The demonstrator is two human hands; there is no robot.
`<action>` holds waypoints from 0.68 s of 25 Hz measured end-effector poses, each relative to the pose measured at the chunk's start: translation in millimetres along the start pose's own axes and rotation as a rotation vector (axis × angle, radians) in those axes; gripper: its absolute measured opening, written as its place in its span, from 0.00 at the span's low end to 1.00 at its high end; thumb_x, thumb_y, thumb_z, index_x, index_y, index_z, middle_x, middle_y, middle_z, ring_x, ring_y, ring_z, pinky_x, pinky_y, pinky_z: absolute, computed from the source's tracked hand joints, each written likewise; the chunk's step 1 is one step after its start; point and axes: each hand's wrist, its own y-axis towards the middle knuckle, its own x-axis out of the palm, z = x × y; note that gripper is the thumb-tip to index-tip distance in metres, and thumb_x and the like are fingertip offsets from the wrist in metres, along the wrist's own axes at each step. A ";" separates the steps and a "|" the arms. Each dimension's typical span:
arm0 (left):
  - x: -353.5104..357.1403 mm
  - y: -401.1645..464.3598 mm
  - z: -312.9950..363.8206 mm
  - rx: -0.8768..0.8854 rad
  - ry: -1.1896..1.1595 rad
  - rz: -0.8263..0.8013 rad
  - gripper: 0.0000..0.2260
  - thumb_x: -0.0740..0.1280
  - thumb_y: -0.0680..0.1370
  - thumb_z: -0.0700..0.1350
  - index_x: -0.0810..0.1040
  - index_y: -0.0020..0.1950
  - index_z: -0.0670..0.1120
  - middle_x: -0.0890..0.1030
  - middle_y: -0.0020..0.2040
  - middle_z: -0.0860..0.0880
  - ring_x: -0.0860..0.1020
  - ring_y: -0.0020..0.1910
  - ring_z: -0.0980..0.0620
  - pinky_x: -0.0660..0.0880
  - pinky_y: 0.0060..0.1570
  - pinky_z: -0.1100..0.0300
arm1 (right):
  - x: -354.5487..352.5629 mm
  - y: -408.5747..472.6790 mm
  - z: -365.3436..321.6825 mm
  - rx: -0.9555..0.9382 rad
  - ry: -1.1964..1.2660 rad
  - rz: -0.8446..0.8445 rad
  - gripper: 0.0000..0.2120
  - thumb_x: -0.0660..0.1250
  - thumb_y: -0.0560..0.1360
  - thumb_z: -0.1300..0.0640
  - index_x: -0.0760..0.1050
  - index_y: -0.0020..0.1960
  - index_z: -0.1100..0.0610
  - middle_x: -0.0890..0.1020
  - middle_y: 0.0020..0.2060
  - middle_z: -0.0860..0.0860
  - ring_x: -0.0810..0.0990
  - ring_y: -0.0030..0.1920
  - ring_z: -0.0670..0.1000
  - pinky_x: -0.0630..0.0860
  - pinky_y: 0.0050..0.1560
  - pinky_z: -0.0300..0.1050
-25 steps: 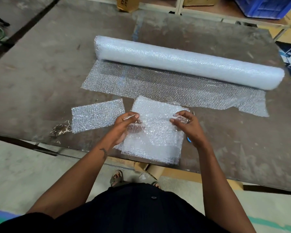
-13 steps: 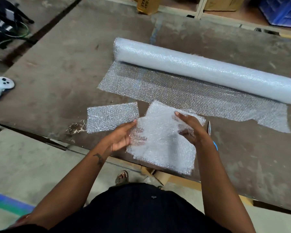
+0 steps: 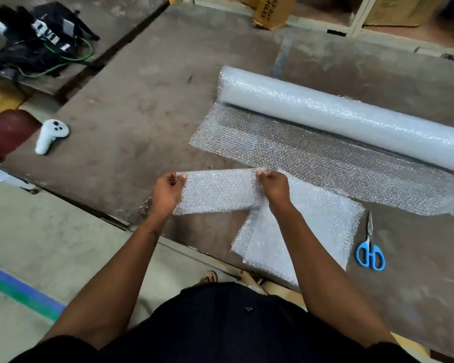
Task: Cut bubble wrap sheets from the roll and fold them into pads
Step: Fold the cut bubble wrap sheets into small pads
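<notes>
Nearest, a cut sheet (image 3: 307, 231) lies flat at the desk (image 3: 142, 113) edge, under the right forearm. Just beyond, both hands hold a small strip (image 3: 218, 192) by its ends: left hand (image 3: 168, 191) and right hand (image 3: 273, 188) each pinch a far corner with curled fingers. Its long axis runs left to right, so the fold probably turns across it. The scissors (image 3: 370, 244) lie right; the roll (image 3: 351, 119) sits farthest.

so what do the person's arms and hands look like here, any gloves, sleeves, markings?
Both arms are bare from hand to upper arm: no gloves or long sleeves. Neither the left hand nor the right hand shows a ring, watch or bracelet. Dark short-sleeved clothing shows at the bottom edge. No marking can be made out on the left forearm in this blurred frame.
</notes>
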 end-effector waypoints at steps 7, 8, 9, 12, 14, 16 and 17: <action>-6.8 19.4 1.2 0.083 0.300 0.070 0.33 0.78 0.76 0.57 0.72 0.71 0.38 0.75 0.69 0.35 0.72 0.71 0.36 0.71 0.67 0.48 | 63.1 -1.7 -6.8 -0.216 -0.553 0.133 0.20 0.65 0.85 0.52 0.75 0.70 0.65 0.80 0.64 0.66 0.77 0.67 0.66 0.70 0.69 0.57; -6.2 15.4 -0.4 0.138 0.328 0.108 0.43 0.79 0.74 0.60 0.64 0.78 0.40 0.67 0.77 0.36 0.65 0.77 0.37 0.65 0.74 0.46 | 73.0 -12.3 -7.7 -0.276 -0.664 0.189 0.26 0.65 0.84 0.49 0.69 0.76 0.65 0.76 0.69 0.66 0.73 0.70 0.67 0.67 0.73 0.61; -4.2 11.8 -3.0 0.230 0.356 0.128 0.47 0.78 0.74 0.61 0.58 0.83 0.44 0.60 0.81 0.39 0.60 0.80 0.40 0.62 0.75 0.43 | 81.6 -22.1 -9.6 -0.366 -0.786 0.220 0.30 0.65 0.84 0.47 0.65 0.79 0.64 0.72 0.74 0.66 0.70 0.74 0.66 0.65 0.75 0.63; 13.1 6.8 -7.1 0.481 0.487 -0.044 0.34 0.66 0.84 0.57 0.54 0.86 0.54 0.52 0.86 0.50 0.53 0.85 0.49 0.58 0.76 0.35 | 104.8 -40.7 -17.1 -0.590 -0.977 0.003 0.29 0.61 0.85 0.50 0.61 0.83 0.58 0.62 0.83 0.61 0.58 0.83 0.62 0.59 0.80 0.65; 24.5 9.9 -10.7 0.522 0.608 -0.182 0.28 0.58 0.87 0.57 0.54 0.86 0.56 0.50 0.87 0.53 0.49 0.85 0.52 0.55 0.79 0.35 | 116.7 -37.0 -11.8 -0.539 -1.002 -0.188 0.29 0.56 0.87 0.48 0.56 0.86 0.53 0.55 0.86 0.57 0.52 0.86 0.59 0.56 0.81 0.68; 31.4 10.5 -19.6 0.541 0.738 -0.264 0.27 0.52 0.88 0.60 0.52 0.86 0.56 0.48 0.87 0.54 0.47 0.85 0.53 0.52 0.82 0.40 | 115.8 -31.4 6.5 -0.483 -1.039 -0.257 0.30 0.50 0.88 0.41 0.48 0.87 0.47 0.46 0.87 0.52 0.45 0.86 0.55 0.48 0.82 0.69; 32.1 9.9 -24.0 0.562 0.790 -0.268 0.28 0.50 0.88 0.61 0.51 0.87 0.57 0.47 0.87 0.54 0.47 0.85 0.52 0.50 0.82 0.42 | 109.8 -29.0 14.4 -0.484 -1.059 -0.260 0.31 0.47 0.87 0.38 0.44 0.87 0.44 0.42 0.87 0.49 0.42 0.86 0.54 0.44 0.82 0.69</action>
